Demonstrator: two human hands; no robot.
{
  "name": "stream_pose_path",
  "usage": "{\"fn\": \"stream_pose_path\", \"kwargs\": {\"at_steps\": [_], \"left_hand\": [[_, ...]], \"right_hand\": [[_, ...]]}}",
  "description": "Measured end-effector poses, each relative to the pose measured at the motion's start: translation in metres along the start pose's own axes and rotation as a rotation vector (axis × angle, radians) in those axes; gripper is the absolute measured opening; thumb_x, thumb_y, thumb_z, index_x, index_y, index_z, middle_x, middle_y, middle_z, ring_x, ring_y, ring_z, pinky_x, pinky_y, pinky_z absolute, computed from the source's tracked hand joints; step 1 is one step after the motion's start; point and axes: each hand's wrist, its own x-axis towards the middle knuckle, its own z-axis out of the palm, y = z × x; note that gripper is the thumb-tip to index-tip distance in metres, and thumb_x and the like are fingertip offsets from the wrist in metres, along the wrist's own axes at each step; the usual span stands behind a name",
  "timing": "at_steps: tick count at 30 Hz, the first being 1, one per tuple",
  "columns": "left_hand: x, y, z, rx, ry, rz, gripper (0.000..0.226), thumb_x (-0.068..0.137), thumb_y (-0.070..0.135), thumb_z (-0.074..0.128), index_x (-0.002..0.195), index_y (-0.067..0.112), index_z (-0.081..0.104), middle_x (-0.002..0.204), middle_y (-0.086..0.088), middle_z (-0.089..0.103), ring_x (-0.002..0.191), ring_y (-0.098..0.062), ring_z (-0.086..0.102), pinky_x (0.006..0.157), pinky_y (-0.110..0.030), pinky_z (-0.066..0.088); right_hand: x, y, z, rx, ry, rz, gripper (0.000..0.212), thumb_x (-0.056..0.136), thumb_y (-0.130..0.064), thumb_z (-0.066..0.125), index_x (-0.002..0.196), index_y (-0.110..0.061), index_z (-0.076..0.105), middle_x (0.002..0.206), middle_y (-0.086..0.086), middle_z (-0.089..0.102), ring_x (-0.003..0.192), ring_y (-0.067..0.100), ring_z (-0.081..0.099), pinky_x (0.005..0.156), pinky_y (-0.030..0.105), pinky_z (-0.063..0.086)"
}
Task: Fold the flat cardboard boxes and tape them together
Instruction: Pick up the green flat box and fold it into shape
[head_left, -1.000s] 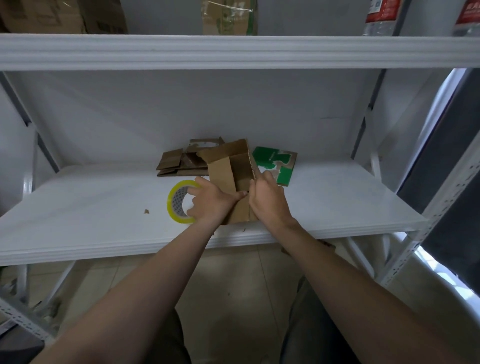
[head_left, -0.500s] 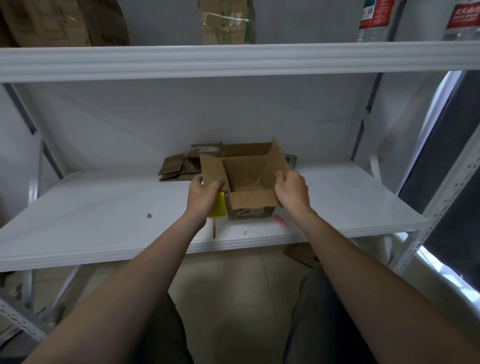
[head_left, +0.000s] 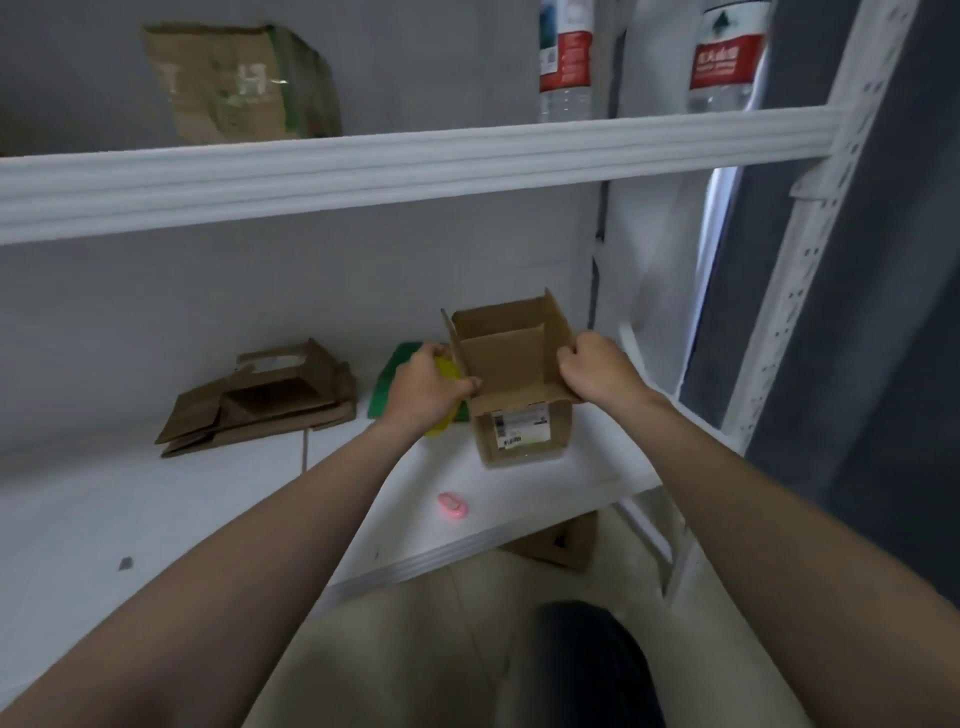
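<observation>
An opened-up brown cardboard box (head_left: 522, 431) with a white label on its near face stands at the right end of the white shelf (head_left: 561, 480), its top flaps up. My left hand (head_left: 426, 387) grips the left flap and my right hand (head_left: 597, 366) grips the right flap. A yellow tape roll (head_left: 448, 418) shows partly behind my left hand. A stack of flat cardboard boxes (head_left: 270, 397) lies further left on the shelf. A green flat carton (head_left: 387, 382) is half hidden behind my left hand.
A small pink object (head_left: 453, 506) lies near the shelf's front edge. The upper shelf (head_left: 415, 161) carries a worn cardboard box (head_left: 239, 83) and two water bottles (head_left: 566, 57). A white perforated upright (head_left: 789, 280) stands at right. Cardboard (head_left: 558, 545) lies on the floor below.
The flat box has been opened into a box shape and carried rightward to the shelf's right end. My hands moved apart, one onto each side flap. The view swung right.
</observation>
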Motion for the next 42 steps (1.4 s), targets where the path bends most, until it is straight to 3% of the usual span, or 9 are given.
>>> {"fn": "stream_pose_path", "kwargs": {"at_steps": [3,6,10,14,17,24,29,34,42], "left_hand": [[0.028,0.021,0.047,-0.004,-0.065,0.017,0.066,0.082,0.03,0.083,0.137,0.014,0.05,0.108,0.0,0.062,0.079,-0.008,0.055,0.079,-0.026,0.04],[0.053,0.038,0.093,0.036,-0.124,0.071,0.069,0.082,0.032,0.084,0.137,0.014,0.047,0.118,-0.004,0.059,0.096,-0.017,0.055,0.077,-0.026,0.038],[0.085,0.042,0.143,0.108,-0.224,0.104,0.054,0.079,0.025,0.086,0.119,0.017,0.049,0.102,-0.004,0.066,0.066,-0.01,0.059,0.055,-0.027,0.043],[0.11,0.035,0.177,0.195,-0.276,0.129,0.043,0.076,0.019,0.083,0.097,0.027,0.047,0.096,-0.01,0.071,0.075,-0.027,0.071,0.069,-0.041,0.059],[0.119,0.03,0.181,0.313,-0.263,0.153,0.049,0.075,0.026,0.084,0.106,0.026,0.046,0.1,-0.01,0.068,0.087,-0.032,0.069,0.077,-0.042,0.058],[0.121,0.018,0.158,0.382,-0.275,0.146,0.051,0.076,0.024,0.083,0.113,0.02,0.049,0.101,-0.012,0.069,0.089,-0.033,0.069,0.077,-0.04,0.056],[0.102,0.012,0.119,0.38,-0.249,0.133,0.054,0.077,0.024,0.084,0.119,0.016,0.05,0.107,-0.012,0.066,0.093,-0.032,0.067,0.076,-0.036,0.052],[0.08,-0.004,0.069,0.467,-0.2,0.113,0.051,0.076,0.027,0.084,0.117,0.015,0.056,0.113,-0.008,0.063,0.099,-0.03,0.062,0.074,-0.03,0.043],[0.054,-0.062,-0.01,0.551,-0.152,0.008,0.054,0.075,0.029,0.084,0.12,0.019,0.058,0.106,-0.009,0.071,0.095,-0.029,0.069,0.078,-0.033,0.052]], "right_hand": [[0.027,0.031,-0.018,-0.053,0.027,0.062,0.026,0.103,-0.021,0.041,0.093,-0.004,0.058,0.092,0.015,0.059,0.088,0.033,0.058,0.073,0.033,0.041],[0.054,0.069,-0.027,-0.061,0.055,0.133,0.025,0.102,-0.023,0.041,0.1,-0.006,0.06,0.101,0.017,0.063,0.095,0.036,0.061,0.078,0.036,0.047],[0.078,0.118,-0.024,-0.057,0.099,0.217,0.022,0.103,-0.022,0.039,0.094,-0.008,0.054,0.098,0.017,0.063,0.094,0.036,0.063,0.082,0.04,0.051],[0.094,0.159,-0.016,-0.017,0.188,0.312,0.024,0.103,-0.021,0.04,0.088,-0.007,0.052,0.09,0.015,0.058,0.091,0.037,0.061,0.075,0.036,0.044],[0.103,0.171,-0.018,0.002,0.208,0.344,0.025,0.102,-0.02,0.041,0.085,-0.005,0.052,0.088,0.015,0.057,0.086,0.035,0.059,0.072,0.034,0.04],[0.104,0.142,-0.031,-0.037,0.066,0.319,0.024,0.09,-0.026,0.05,0.105,-0.009,0.058,0.103,0.014,0.066,0.092,0.033,0.064,0.074,0.035,0.051],[0.081,0.108,-0.043,-0.305,0.076,0.226,0.058,0.095,-0.024,0.052,0.149,-0.009,0.036,0.143,0.016,0.041,0.127,0.042,0.043,0.096,0.047,0.044],[0.061,0.053,-0.037,-0.535,0.068,0.009,0.05,0.096,-0.025,0.051,0.144,-0.011,0.045,0.139,0.014,0.045,0.126,0.04,0.041,0.092,0.048,0.044],[0.054,-0.017,0.039,-0.53,-0.27,-0.119,0.046,0.098,-0.03,0.052,0.142,-0.014,0.052,0.141,0.013,0.055,0.125,0.035,0.055,0.102,0.046,0.049]]}}
